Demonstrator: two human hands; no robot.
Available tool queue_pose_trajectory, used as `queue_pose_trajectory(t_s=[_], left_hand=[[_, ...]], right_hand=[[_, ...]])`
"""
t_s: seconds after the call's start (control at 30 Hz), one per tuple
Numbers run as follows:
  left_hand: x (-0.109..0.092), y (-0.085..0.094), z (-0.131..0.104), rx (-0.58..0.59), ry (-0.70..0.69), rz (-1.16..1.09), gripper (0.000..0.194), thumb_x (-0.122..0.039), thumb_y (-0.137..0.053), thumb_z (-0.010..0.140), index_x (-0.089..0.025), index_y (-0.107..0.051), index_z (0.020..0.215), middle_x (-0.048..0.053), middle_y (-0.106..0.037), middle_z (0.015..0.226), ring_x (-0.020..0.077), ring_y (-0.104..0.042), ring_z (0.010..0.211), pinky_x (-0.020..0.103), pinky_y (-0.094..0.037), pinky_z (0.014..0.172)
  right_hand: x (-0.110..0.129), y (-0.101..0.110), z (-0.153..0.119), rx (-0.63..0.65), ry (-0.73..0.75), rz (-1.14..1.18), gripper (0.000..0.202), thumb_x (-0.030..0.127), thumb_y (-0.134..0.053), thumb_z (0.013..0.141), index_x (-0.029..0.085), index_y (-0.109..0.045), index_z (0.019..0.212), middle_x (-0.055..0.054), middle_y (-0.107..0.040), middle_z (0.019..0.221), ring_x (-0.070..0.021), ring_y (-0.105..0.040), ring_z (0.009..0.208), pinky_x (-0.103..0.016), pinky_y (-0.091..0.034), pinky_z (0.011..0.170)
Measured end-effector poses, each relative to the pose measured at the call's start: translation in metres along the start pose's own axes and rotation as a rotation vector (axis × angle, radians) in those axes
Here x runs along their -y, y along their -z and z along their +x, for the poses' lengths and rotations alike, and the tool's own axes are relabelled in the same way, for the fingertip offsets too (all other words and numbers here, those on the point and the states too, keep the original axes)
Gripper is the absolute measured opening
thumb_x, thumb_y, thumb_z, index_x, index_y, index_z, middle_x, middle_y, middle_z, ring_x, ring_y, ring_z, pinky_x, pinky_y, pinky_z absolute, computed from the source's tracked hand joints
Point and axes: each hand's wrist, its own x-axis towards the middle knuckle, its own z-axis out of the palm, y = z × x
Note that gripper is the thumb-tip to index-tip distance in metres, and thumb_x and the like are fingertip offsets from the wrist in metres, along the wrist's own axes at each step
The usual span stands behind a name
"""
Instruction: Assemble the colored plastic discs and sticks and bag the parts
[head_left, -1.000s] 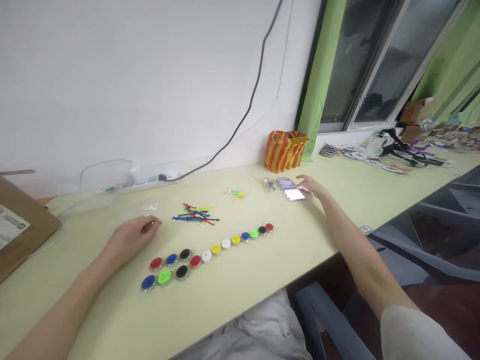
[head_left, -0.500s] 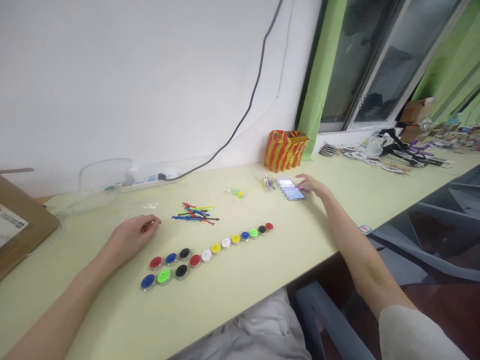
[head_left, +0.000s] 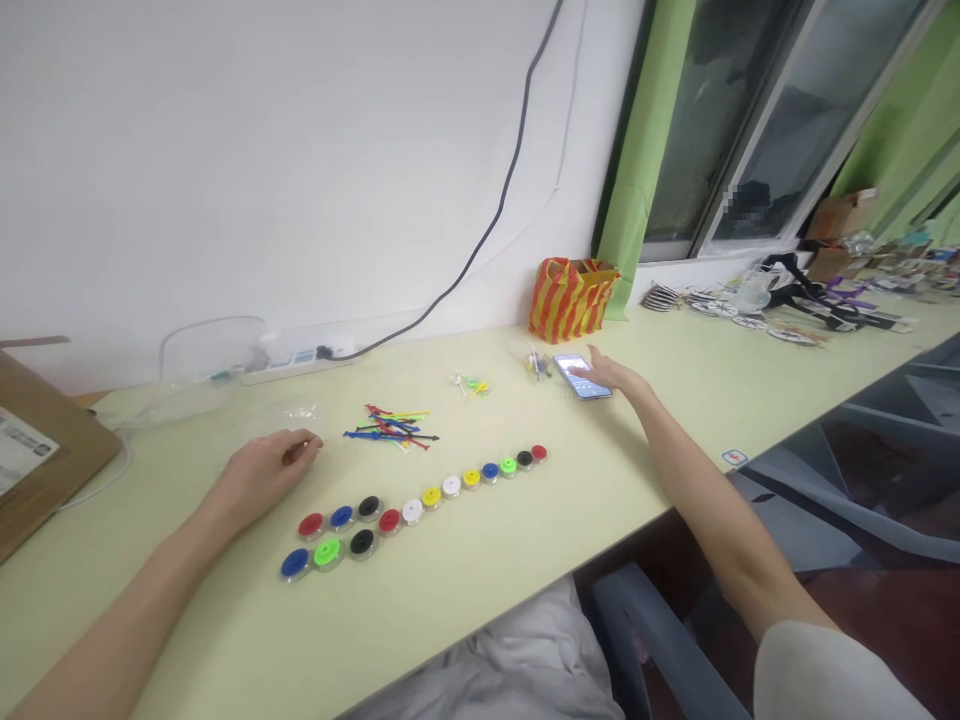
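Note:
My left hand (head_left: 274,467) rests on the table, loosely closed with curled fingers, and nothing shows in it. To its right lies a pile of thin coloured plastic sticks (head_left: 394,427), red, blue, black and yellow. Over by the striped bag, my right hand (head_left: 606,370) has its fingers stretched out and its thumb across the lit screen of a phone (head_left: 589,390). Several round discs in clear cases, among them a green disc (head_left: 327,552) and a red disc (head_left: 539,453), form a slanting row, with a shorter row beside its left end.
A red-and-yellow striped bag (head_left: 574,300) stands against the wall. Small plastic pieces (head_left: 471,384) and a small clear packet (head_left: 537,365) lie mid-table. A cardboard box (head_left: 45,450) is at the left, near a power strip (head_left: 300,362). Several black and white parts (head_left: 795,300) lie far right.
My right hand has shifted slightly left, and its thumb now reaches over the phone's screen. The left hand, discs and sticks stay where they were.

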Motion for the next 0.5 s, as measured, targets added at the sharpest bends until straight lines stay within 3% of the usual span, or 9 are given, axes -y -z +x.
queue_pose_trajectory(t_s=[0.07, 0.17, 0.33, 0.5], left_hand=[[0.000, 0.000, 0.000, -0.001, -0.002, -0.001, 0.047, -0.056, -0.037, 0.089, -0.021, -0.068, 0.096, 0.005, -0.070, 0.083, 0.0227, -0.061, 0.076, 0.030, -0.043, 0.070], [-0.001, 0.000, 0.001, 0.004, -0.009, -0.007, 0.047, -0.056, -0.037, 0.089, -0.021, -0.068, 0.094, 0.006, -0.071, 0.085, 0.0229, -0.062, 0.077, 0.031, -0.043, 0.071], [-0.001, 0.000, 0.001, 0.007, -0.003, 0.007, 0.048, -0.057, -0.035, 0.090, -0.021, -0.067, 0.095, 0.005, -0.070, 0.082, 0.0225, -0.061, 0.076, 0.031, -0.043, 0.072], [0.000, -0.001, 0.000, 0.009, -0.006, 0.001, 0.047, -0.056, -0.037, 0.090, -0.021, -0.068, 0.097, 0.005, -0.070, 0.085, 0.0224, -0.061, 0.078, 0.030, -0.043, 0.072]], right_hand=[[0.008, -0.004, -0.004, 0.019, -0.005, -0.122, 0.113, 0.070, -0.075, 0.071, 0.016, -0.027, 0.158, -0.029, -0.046, 0.148, -0.0462, -0.046, 0.134, -0.056, -0.038, 0.107], [0.016, -0.007, -0.008, 0.040, -0.004, -0.232, 0.123, 0.062, -0.082, 0.066, 0.017, -0.019, 0.160, -0.030, -0.047, 0.145, -0.0477, -0.044, 0.136, -0.058, -0.038, 0.107], [0.008, 0.001, -0.004, 0.037, -0.027, -0.195, 0.111, 0.043, -0.085, 0.068, 0.016, -0.026, 0.158, -0.029, -0.047, 0.146, -0.0466, -0.042, 0.137, -0.055, -0.038, 0.107], [-0.015, 0.004, 0.005, -0.070, -0.013, 0.078, 0.089, 0.036, -0.081, 0.075, 0.017, -0.039, 0.151, -0.020, -0.064, 0.127, -0.0328, -0.063, 0.113, -0.040, -0.048, 0.095]])
